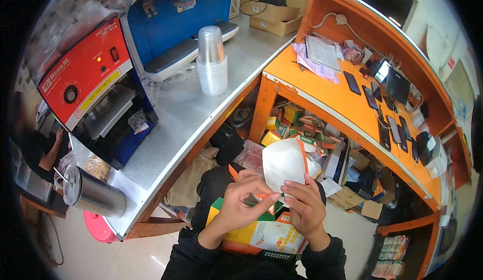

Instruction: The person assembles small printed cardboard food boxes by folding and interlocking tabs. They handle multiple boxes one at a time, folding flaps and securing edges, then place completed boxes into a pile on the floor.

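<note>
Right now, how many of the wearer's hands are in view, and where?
2: the left hand over the yellow-and-green packaging on the lap, the right hand beside it, near the lower edge of the white panel. Some fingers may be partly hidden.

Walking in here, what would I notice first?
Probably the red-fronted cup sealer standing on the metal counter at left. Then the orange desk at right, with several phones lying on it. At lower centre, the person's left hand and right hand are close together at the near end of a white, orange-edged cardboard piece.
</note>
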Action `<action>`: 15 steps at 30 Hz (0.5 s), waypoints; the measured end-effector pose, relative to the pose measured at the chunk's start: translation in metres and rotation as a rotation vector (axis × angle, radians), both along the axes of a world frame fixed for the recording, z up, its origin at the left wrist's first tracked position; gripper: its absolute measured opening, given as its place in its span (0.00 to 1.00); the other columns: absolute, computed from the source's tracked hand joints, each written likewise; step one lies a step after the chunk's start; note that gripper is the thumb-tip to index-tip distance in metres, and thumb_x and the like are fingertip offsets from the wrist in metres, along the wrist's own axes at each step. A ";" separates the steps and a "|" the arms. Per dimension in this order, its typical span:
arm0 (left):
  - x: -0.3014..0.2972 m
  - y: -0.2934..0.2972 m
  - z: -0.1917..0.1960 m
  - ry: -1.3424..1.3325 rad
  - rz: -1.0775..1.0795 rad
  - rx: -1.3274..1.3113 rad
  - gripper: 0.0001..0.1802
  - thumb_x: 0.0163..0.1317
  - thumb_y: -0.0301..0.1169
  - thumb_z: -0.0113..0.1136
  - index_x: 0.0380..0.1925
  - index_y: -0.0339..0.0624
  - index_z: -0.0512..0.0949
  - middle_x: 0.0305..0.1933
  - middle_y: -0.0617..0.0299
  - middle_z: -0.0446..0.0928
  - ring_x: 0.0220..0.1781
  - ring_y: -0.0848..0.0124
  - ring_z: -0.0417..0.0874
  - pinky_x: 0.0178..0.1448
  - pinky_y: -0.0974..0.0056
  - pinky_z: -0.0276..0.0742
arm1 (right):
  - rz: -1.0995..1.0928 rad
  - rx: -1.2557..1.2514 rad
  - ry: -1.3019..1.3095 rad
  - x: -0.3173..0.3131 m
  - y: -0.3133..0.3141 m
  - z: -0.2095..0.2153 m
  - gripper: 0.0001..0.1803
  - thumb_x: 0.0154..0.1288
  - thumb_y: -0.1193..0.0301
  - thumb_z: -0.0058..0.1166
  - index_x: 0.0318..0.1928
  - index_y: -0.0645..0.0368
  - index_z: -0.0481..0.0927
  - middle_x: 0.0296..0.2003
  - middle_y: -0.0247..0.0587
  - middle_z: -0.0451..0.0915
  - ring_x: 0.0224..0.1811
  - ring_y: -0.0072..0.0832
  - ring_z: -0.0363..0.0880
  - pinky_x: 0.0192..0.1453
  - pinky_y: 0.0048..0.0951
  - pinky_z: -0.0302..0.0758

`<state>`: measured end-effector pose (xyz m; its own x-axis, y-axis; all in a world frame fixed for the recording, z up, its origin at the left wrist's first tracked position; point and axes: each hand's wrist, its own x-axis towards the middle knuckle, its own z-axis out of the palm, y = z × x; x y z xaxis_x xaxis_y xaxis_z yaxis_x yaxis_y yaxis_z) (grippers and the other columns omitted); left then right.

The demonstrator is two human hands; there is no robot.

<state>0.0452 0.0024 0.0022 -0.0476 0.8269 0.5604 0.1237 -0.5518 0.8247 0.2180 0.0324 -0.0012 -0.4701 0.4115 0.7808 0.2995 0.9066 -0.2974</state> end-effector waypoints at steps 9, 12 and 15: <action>0.003 -0.010 -0.004 0.279 0.113 0.286 0.03 0.53 0.31 0.62 0.22 0.47 0.80 0.23 0.71 0.75 0.25 0.73 0.73 0.41 0.65 0.63 | 0.434 -1.253 0.357 0.007 -0.006 0.008 0.08 0.53 0.83 0.59 0.33 0.62 0.75 0.33 0.38 0.76 0.41 0.25 0.77 0.62 0.42 0.66; 0.003 -0.022 -0.012 0.441 0.486 0.498 0.12 0.60 0.38 0.48 0.21 0.49 0.75 0.27 0.68 0.70 0.29 0.68 0.69 0.39 0.60 0.61 | 0.302 -0.867 0.360 -0.017 -0.015 -0.004 0.04 0.60 0.75 0.56 0.31 0.63 0.77 0.35 0.42 0.77 0.43 0.32 0.76 0.60 0.42 0.67; -0.006 -0.031 -0.013 0.558 0.636 0.658 0.13 0.62 0.39 0.46 0.20 0.50 0.71 0.28 0.69 0.71 0.30 0.68 0.70 0.39 0.61 0.59 | 0.133 -0.377 0.164 -0.035 -0.033 -0.017 0.12 0.64 0.66 0.50 0.30 0.62 0.80 0.35 0.41 0.79 0.42 0.35 0.77 0.55 0.36 0.71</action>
<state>0.0393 -0.0282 -0.0111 0.0372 0.2679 0.9627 0.8127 -0.5687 0.1268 0.1830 -0.0008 -0.0180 -0.4200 0.6269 0.6563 0.1086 0.7526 -0.6494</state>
